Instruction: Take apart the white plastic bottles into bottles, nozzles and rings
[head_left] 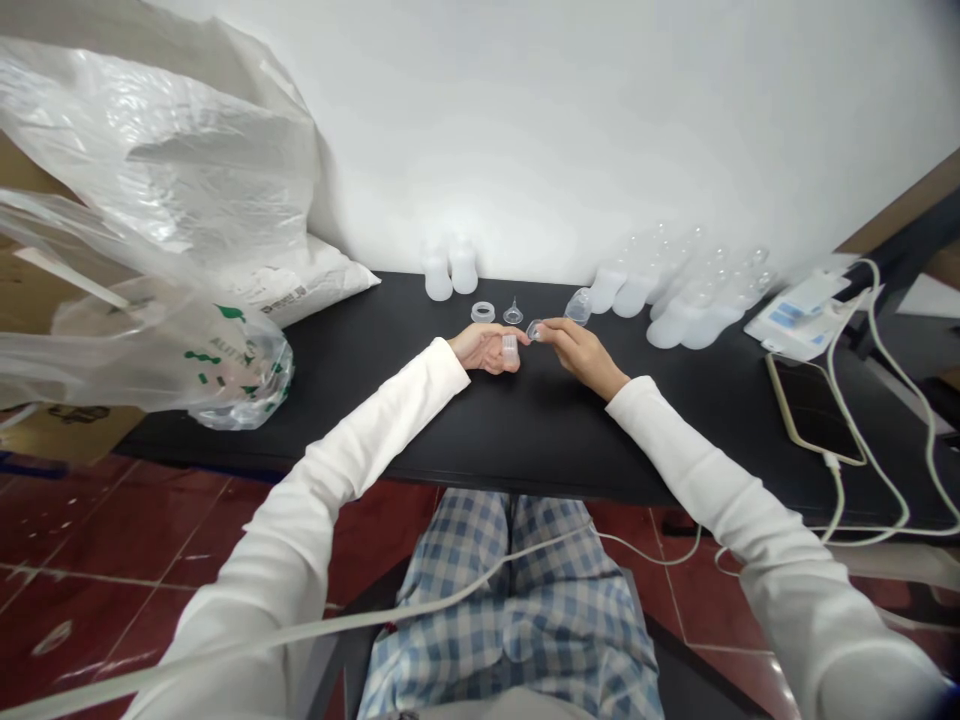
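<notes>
My left hand [480, 347] is closed around a small translucent baby bottle [510, 350], its threaded neck showing. My right hand [576, 350] pinches a small clear round piece [535, 330] close to the left fingertips. The exact kind of that piece is hard to make out. Just behind my hands, a clear screw ring [483, 313] lies on the black table, with a silicone nipple [514, 313] standing point up beside it. A clear dome cap [578, 306] rests behind my right hand.
Two frosted bottles [451, 270] stand by the wall. Several bottles with domed tops [686, 300] are grouped at the right. A phone [814, 408] with a charging cable lies farther right. Plastic bags [232, 350] fill the left side. A white cable [465, 590] crosses my lap.
</notes>
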